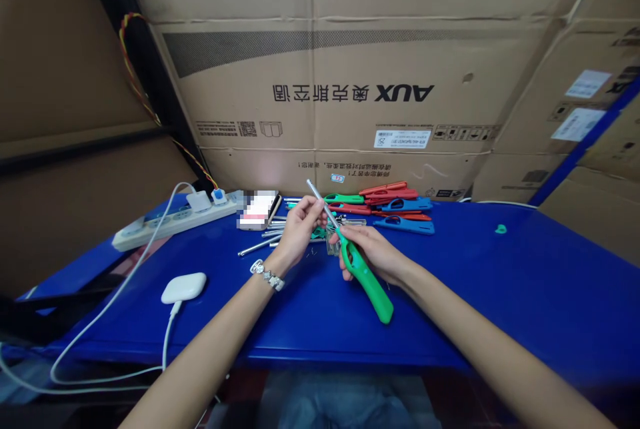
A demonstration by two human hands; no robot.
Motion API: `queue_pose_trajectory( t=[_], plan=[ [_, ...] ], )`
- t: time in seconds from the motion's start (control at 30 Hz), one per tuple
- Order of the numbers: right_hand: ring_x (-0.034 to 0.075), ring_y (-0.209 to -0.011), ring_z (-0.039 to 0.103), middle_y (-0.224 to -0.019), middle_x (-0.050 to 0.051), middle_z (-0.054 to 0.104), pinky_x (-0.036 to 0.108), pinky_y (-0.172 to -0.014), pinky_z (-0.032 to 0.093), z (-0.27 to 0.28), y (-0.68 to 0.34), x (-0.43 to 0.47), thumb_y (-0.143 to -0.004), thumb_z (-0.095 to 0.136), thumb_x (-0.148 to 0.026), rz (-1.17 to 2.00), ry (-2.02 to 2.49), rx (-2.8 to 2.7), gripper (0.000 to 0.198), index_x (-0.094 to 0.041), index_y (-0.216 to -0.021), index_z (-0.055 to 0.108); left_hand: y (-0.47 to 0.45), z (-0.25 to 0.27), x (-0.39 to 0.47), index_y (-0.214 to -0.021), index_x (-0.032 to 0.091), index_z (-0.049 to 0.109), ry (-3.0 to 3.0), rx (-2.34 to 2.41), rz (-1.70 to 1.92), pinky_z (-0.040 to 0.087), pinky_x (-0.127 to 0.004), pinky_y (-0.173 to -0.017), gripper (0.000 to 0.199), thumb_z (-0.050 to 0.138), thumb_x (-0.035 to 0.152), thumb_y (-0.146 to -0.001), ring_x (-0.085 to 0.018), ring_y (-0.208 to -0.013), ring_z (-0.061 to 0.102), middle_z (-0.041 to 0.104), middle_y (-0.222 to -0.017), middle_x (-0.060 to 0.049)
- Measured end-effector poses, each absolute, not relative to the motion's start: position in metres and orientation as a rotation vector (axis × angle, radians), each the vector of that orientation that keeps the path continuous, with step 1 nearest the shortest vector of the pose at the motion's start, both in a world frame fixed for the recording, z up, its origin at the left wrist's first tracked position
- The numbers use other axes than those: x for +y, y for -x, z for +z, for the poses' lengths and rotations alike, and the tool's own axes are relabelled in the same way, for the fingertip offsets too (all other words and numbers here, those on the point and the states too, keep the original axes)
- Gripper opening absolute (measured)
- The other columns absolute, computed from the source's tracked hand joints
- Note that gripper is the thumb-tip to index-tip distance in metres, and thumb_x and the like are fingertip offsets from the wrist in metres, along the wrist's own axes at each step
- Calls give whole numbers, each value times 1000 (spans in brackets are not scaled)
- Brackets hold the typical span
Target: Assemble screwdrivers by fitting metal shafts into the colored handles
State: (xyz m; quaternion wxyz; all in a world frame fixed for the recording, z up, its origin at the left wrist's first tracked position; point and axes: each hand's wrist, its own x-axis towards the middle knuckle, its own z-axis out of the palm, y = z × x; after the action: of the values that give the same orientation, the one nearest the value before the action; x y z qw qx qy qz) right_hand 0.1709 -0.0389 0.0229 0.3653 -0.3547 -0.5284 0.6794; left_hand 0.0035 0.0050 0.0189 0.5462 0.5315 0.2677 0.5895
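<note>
A green long-necked lighter (pixel 370 282) slants across the middle of the table, its handle toward me. My right hand (pixel 373 252) is closed around the upper part of that handle, near the trigger opening. With thumb and fingertips, my left hand (pixel 303 226) pinches the silver metal tube (pixel 314 189) that runs up from the handle's front end. Whether the tube is fixed in the handle cannot be seen, since fingers cover part of the join. Behind my hands lie several loose silver tubes (pixel 260 246) and a small clear container (pixel 333 242), partly hidden.
Red, blue and green lighter handles (pixel 405 224) lie piled at the back. A phone (pixel 260 209), a white power strip (pixel 175 219) and a white charging case (pixel 184 288) with cable are on the left. A small teal piece (pixel 501 229) lies right. Cardboard (pixel 350 49) walls the table's back.
</note>
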Motion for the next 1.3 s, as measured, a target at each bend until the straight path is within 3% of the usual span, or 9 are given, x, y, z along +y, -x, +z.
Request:
queue_pose_trajectory(
  t=[0.27, 0.37, 0.47, 0.7, 0.8, 0.93, 1.03, 1.1, 1.3],
  plan=[
    [17, -65, 69, -74, 5, 69, 32, -69, 58, 19, -165, -43, -83, 71, -43, 1852, 692, -1256, 31, -13, -85, 64, -5, 20, 1, -81, 17, 59, -1283, 644, 1334, 47, -19, -63, 34, 73, 48, -79, -7, -62, 54, 56, -70, 3],
    [13, -56, 63, -70, 0, 63, 27, -54, 54, 15, -164, -42, -82, 71, -43, 1861, 680, -1192, 30, -14, -87, 63, -5, 19, 2, -81, 17, 57, -1270, 630, 1345, 48, -18, -63, 35, 74, 48, -78, -7, -62, 54, 56, -69, 4],
    [8, -43, 50, -63, -5, 55, 20, -38, 41, 14, -165, -41, -82, 71, -46, 1832, 720, -1172, 33, -15, -88, 63, -5, 19, 3, -80, 18, 54, -1253, 621, 1359, 48, -18, -63, 38, 75, 49, -77, -6, -62, 55, 56, -69, 4],
    [5, -34, 35, -51, -9, 46, 16, -31, 29, 15, -162, -42, -87, 65, -51, 1813, 724, -1196, 34, -17, -91, 61, -6, 19, 2, -78, 18, 52, -1258, 624, 1362, 48, -18, -63, 39, 74, 49, -78, -6, -62, 55, 57, -69, 4],
    [8, -35, 40, -49, -8, 45, 19, -34, 35, 17, -163, -43, -90, 59, -50, 1890, 717, -1172, 34, -17, -95, 62, -6, 19, 2, -78, 18, 52, -1248, 612, 1379, 47, -18, -61, 38, 74, 50, -78, -6, -61, 54, 55, -68, 5],
    [16, -51, 60, -62, 1, 60, 24, -38, 45, 22, -166, -47, -91, 56, -49, 1993, 747, -1203, 36, -14, -93, 65, -5, 21, 2, -81, 19, 53, -1218, 570, 1394, 47, -18, -62, 34, 72, 47, -81, -7, -63, 55, 54, -70, 5],
    [18, -64, 66, -72, 5, 66, 30, -55, 56, 22, -165, -49, -86, 65, -42, 1949, 664, -1217, 29, -13, -87, 65, -4, 21, 2, -84, 19, 55, -1215, 540, 1336, 47, -18, -63, 31, 71, 46, -82, -7, -66, 56, 55, -74, 4],
    [16, -67, 66, -74, 5, 66, 31, -65, 57, 21, -162, -49, -82, 71, -39, 1899, 614, -1200, 27, -13, -85, 65, -5, 20, 1, -87, 19, 56, -1215, 531, 1313, 46, -18, -62, 30, 70, 45, -83, -7, -66, 55, 54, -76, 3],
    [8, -52, 52, -68, -3, 55, 20, -43, 43, 21, -159, -52, -83, 71, -42, 1931, 657, -1095, 28, -16, -86, 61, -6, 21, 0, -85, 20, 54, -1198, 521, 1327, 46, -19, -62, 33, 72, 47, -80, -8, -66, 55, 54, -75, 4]
  ],
)
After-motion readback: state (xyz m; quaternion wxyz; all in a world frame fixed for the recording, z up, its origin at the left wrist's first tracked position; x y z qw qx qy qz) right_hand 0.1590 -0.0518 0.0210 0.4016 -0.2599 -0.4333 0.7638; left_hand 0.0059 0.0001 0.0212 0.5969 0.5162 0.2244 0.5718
